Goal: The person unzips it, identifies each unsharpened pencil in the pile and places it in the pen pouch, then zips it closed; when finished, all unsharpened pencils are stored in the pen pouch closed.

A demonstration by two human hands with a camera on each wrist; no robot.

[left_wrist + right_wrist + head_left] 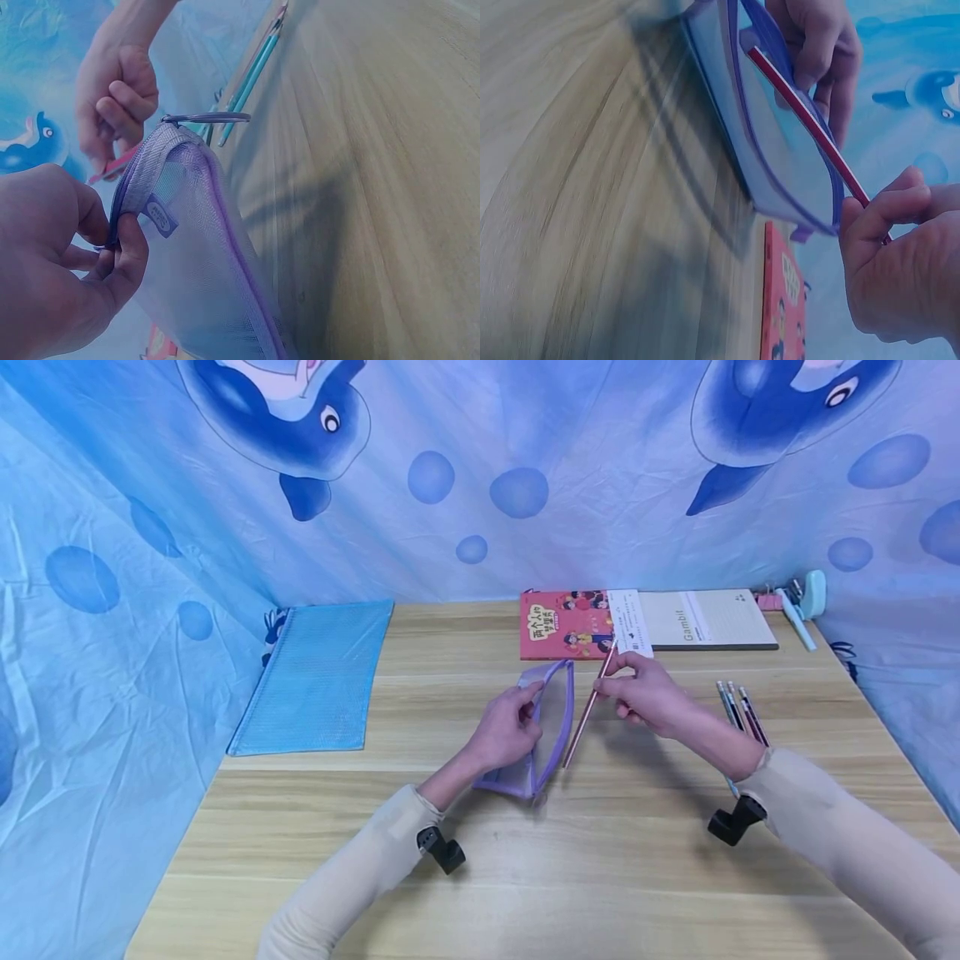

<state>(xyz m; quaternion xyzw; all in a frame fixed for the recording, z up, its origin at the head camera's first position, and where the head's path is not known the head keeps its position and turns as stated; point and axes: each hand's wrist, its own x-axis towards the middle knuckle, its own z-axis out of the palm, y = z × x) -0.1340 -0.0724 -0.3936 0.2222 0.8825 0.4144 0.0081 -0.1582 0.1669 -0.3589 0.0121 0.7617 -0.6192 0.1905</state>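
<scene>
My left hand pinches one zippered edge of a see-through mesh pencil pouch with purple trim. The pouch stands on the table with its mouth gaping toward the right. Between the thumb and fingers of my right hand is a red pencil, held slantwise just right of the opening. In the right wrist view, one end of the pencil lies across the pouch's mouth; whether it is inside I cannot tell. Several more pencils lie on the table beyond my right wrist, partly hidden by the forearm.
Behind the pouch lie a red book and a pale Gambit notebook. A blue mesh folder lies at the left. Small stationery, including a light-teal pen, sits at the back right corner. A blue patterned curtain borders the table.
</scene>
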